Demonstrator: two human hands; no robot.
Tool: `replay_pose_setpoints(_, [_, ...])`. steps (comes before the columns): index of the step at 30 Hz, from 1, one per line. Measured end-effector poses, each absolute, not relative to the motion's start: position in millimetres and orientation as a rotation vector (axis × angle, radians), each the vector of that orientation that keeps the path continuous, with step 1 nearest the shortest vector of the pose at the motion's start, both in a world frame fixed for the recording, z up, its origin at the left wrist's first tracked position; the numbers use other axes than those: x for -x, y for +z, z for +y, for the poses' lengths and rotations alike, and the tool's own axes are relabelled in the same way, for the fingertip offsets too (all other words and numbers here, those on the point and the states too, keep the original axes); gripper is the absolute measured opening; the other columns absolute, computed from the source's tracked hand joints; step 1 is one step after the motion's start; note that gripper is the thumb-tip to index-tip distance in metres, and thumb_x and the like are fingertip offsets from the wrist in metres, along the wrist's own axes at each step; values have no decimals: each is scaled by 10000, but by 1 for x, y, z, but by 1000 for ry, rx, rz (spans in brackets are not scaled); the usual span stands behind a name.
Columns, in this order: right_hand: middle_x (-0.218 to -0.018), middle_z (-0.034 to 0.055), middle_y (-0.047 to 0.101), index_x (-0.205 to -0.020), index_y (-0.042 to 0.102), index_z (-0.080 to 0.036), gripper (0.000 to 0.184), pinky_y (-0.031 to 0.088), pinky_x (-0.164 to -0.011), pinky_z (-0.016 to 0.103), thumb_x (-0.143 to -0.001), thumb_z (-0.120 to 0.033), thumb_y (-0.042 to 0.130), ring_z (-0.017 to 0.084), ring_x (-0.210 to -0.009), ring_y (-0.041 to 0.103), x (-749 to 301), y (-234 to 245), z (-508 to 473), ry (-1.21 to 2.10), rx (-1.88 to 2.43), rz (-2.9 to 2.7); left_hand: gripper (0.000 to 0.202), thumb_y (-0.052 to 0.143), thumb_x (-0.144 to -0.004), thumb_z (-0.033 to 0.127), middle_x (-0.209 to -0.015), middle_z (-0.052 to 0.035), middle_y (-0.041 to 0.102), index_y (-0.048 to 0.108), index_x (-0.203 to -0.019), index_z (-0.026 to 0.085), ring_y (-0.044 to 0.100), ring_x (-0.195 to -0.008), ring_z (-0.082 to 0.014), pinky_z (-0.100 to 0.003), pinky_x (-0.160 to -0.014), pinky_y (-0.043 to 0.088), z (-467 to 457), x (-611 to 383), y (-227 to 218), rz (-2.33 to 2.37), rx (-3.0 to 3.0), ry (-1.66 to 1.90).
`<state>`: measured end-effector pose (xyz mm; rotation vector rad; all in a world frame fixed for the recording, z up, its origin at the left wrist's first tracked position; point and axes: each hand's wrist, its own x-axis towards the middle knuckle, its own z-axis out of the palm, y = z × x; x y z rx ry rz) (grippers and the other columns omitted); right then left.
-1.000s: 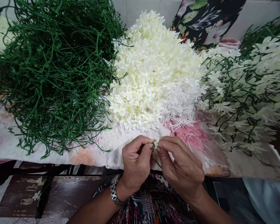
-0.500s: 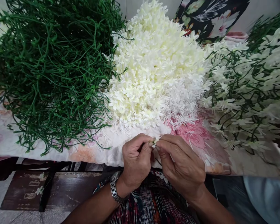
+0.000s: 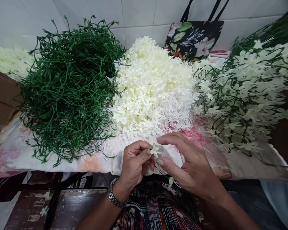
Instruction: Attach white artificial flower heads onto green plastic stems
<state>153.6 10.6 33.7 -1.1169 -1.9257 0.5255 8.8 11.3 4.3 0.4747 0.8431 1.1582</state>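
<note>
My left hand [image 3: 138, 161] pinches a small white artificial flower [image 3: 156, 151] just below its petals, between thumb and forefinger. Beside it, on the right, my right hand [image 3: 188, 158] is open, thumb and forefinger apart around the bloom without visibly touching it. A dark thin stem runs down from the hands toward another white blossom [image 3: 171, 183] over my lap. Behind the hands rises a heap of loose cream-white petals [image 3: 144, 83], with a patch of thin white stamens [image 3: 177, 110] at its right. A tangled pile of green plastic stems [image 3: 72, 92] lies to the left.
Flowers on green stems [image 3: 244, 102] are heaped at the right. A floral cloth [image 3: 62, 166] covers the table. A black flowered bag [image 3: 194, 40] leans against the tiled wall [image 3: 139, 14]. At far left stands a cardboard box [image 3: 2, 95]; a brown wooden bench [image 3: 76, 204] is below.
My right hand has come off the flower and opened, moving slightly right. The left hand keeps its pinch, and the bloom now shows clearly. The view has tilted up, showing more wall.
</note>
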Motion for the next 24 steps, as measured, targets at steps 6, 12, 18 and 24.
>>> replay_pose_setpoints(6, [-767, 16, 642, -883, 581, -177, 86, 485, -607, 240, -828, -147, 523, 115, -679, 598, -154, 29, 12, 742, 1001, -1904, 207, 808, -537, 283, -448, 43, 536, 658, -578, 146, 440, -327, -55, -176, -324, 398, 9, -9, 3, 820, -533, 1199])
replay_pose_setpoints(12, [-770, 6, 640, -922, 591, -174, 117, 478, -606, 220, -830, -136, 529, 94, -670, 592, -159, 26, 15, 892, 882, -1883, 156, 799, -557, 253, -460, 41, 526, 678, -581, 158, 407, -340, -41, -155, -318, 372, 11, -7, 4, 717, -553, 1171])
replay_pose_setpoints(18, [-761, 29, 640, -956, 579, -158, 182, 486, -606, 239, -801, -82, 519, 110, -681, 587, -157, 26, 15, 663, 880, -1984, 178, 799, -561, 269, -458, 33, 528, 668, -575, 150, 425, -339, -49, -150, -312, 348, 10, -8, 0, 731, -552, 1179])
replay_pose_setpoints(24, [-722, 29, 632, -891, 574, -155, 145, 481, -593, 230, -778, -77, 527, 116, -658, 588, -156, 25, 14, 556, 918, -2004, 182, 780, -596, 290, -493, 33, 514, 662, -599, 150, 428, -379, -55, -163, -351, 343, 7, -9, -4, 813, -657, 1228])
